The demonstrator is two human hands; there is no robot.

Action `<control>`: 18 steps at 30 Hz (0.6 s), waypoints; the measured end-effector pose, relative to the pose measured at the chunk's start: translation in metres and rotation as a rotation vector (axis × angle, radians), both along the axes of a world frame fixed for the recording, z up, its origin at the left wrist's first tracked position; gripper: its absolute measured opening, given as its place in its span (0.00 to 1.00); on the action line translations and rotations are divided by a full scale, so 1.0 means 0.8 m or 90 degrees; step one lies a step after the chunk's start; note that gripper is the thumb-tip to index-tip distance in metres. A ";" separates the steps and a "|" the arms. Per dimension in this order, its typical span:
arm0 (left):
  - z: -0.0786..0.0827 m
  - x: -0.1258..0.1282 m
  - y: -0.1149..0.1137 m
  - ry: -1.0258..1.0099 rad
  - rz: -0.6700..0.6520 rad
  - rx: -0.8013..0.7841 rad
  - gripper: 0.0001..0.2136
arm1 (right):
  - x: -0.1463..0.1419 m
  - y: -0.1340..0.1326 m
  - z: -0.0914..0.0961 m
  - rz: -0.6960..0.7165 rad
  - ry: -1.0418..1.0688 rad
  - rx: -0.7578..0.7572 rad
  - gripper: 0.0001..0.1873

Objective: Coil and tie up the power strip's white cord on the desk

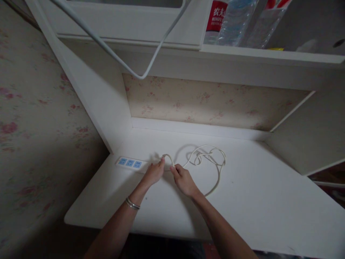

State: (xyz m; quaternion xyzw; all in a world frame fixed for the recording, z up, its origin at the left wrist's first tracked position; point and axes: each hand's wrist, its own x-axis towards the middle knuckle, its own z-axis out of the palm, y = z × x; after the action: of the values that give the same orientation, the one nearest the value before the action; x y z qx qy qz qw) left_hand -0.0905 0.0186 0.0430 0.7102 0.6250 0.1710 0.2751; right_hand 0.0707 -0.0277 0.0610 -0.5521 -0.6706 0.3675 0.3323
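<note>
A white power strip (pixel 129 163) with blue sockets lies on the white desk (pixel 256 201) near its left edge. Its pale cable (pixel 208 156) runs right and piles into loose loops on the desk. My left hand (pixel 154 173), with a metal bracelet at the wrist, pinches the cable just right of the strip. My right hand (pixel 183 179) pinches the same cable a little further right. Between the two hands the cable arches up in a small bend (pixel 168 157).
A shelf (pixel 269 54) above the desk carries clear plastic water bottles (pixel 233 21), one with a red label. A white wire hanger (pixel 140 73) hangs down at the top. Floral wallpaper (pixel 32 126) covers the left wall; a cabinet side (pixel 309 136) bounds the right.
</note>
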 end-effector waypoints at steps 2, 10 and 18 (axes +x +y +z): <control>0.002 -0.002 0.001 0.004 0.007 -0.026 0.33 | -0.007 -0.003 -0.010 -0.018 -0.009 -0.002 0.22; 0.003 -0.002 0.000 0.012 -0.004 -0.024 0.25 | -0.035 -0.019 -0.046 0.083 -0.042 0.000 0.12; -0.021 -0.008 -0.018 0.081 0.001 0.054 0.20 | 0.005 0.000 -0.060 0.077 -0.184 0.166 0.20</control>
State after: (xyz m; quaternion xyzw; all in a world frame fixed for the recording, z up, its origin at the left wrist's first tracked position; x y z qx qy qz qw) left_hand -0.0966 0.0044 0.0262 0.7304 0.6337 0.1522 0.2042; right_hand 0.0747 -0.0279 0.0130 -0.5099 -0.7852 0.2138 0.2790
